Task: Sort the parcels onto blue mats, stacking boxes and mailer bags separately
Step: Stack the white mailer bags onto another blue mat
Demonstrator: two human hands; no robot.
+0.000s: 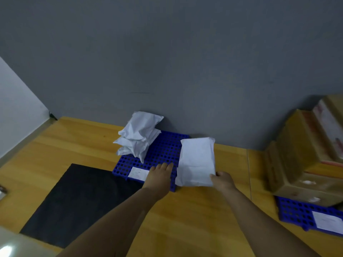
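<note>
Floor: wood boards (185, 219) under a grey wall (167, 52)
Black mat (78, 201): 8 o'clock, nearest
Left hand (160, 176): fingers together, flat on the blue mat (165, 147) — centre
Right hand (221, 180): clamped on a white bag (196, 160)
Bag pile (138, 136): 11 o'clock on that mat
Boxes (306, 154): 3 o'clock — stacked on a second blue mat (297, 214)
</note>
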